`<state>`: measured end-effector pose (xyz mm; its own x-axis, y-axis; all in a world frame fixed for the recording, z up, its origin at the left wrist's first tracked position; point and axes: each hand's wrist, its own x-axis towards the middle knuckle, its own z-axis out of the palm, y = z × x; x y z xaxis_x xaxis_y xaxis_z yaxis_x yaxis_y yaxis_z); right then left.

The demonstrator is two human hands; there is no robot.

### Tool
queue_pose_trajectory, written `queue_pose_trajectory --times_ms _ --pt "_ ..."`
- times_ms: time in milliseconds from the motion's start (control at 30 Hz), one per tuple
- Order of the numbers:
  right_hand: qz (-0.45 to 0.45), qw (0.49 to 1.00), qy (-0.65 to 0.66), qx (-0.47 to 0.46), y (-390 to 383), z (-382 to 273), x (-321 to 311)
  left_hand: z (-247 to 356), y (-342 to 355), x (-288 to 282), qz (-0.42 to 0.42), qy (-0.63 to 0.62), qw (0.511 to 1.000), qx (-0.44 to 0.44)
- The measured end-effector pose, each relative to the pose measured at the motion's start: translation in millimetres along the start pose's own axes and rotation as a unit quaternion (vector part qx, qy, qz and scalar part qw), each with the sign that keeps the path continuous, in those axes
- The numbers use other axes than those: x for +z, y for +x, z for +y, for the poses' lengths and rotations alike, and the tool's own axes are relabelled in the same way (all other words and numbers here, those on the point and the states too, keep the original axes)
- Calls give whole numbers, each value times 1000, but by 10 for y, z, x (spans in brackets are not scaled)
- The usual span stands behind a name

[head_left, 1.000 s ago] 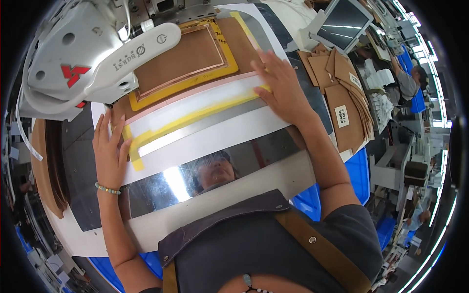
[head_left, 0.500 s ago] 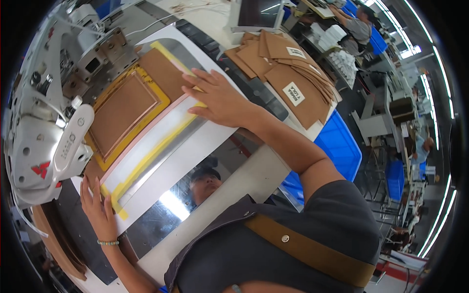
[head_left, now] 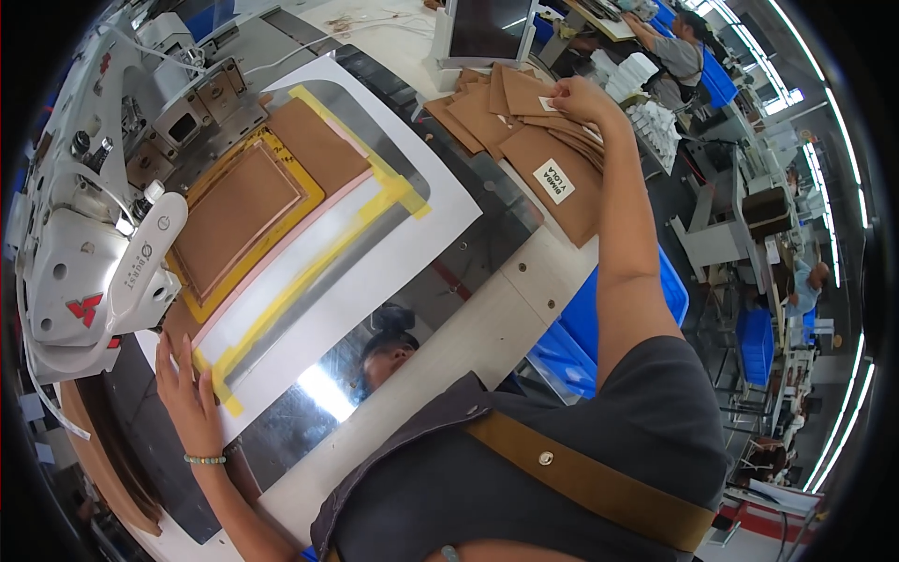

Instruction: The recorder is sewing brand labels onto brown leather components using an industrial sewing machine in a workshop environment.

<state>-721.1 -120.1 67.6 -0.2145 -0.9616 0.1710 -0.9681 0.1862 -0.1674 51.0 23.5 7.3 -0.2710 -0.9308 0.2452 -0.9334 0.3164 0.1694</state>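
My left hand [head_left: 187, 389] lies flat with fingers apart on the near left corner of a white template plate [head_left: 375, 272] edged with yellow tape. A brown leather panel [head_left: 234, 215] sits in the plate's yellow frame under the white sewing machine head [head_left: 94, 272]. My right hand [head_left: 576, 98] reaches far to the right and pinches the top piece of a fanned stack of brown leather pieces [head_left: 538, 140], one of which bears a white label.
A monitor [head_left: 487, 28] stands behind the stack. Blue bins [head_left: 581, 328] sit below the table's right edge. A shiny metal table surface [head_left: 309, 421] lies in front of the plate. Another person [head_left: 679, 51] works at the far back right.
My right hand has left the template plate and swung right to the stack of leather pieces. My head has turned right. The left hand has stayed on the plate's corner.
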Motion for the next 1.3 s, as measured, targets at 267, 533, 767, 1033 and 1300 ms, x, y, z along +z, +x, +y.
queue_pose_trajectory --times_ms 267,533,767,1033,1300 --pt "-81 924 350 -131 114 -552 -14 -50 -54 -55 14 -22 1000 6" --pt "-107 864 285 -400 -160 -3482 263 129 68 -98 79 -63 995 -8" --pt "-50 879 134 -455 -397 -4769 1024 7 232 -188 70 -45 996 36" --pt "42 807 181 -560 -419 -4797 1324 -398 672 169 -25 0 999 31" --pt "23 818 200 -539 -423 -4826 1399 -939 1093 538 -11 104 986 133"
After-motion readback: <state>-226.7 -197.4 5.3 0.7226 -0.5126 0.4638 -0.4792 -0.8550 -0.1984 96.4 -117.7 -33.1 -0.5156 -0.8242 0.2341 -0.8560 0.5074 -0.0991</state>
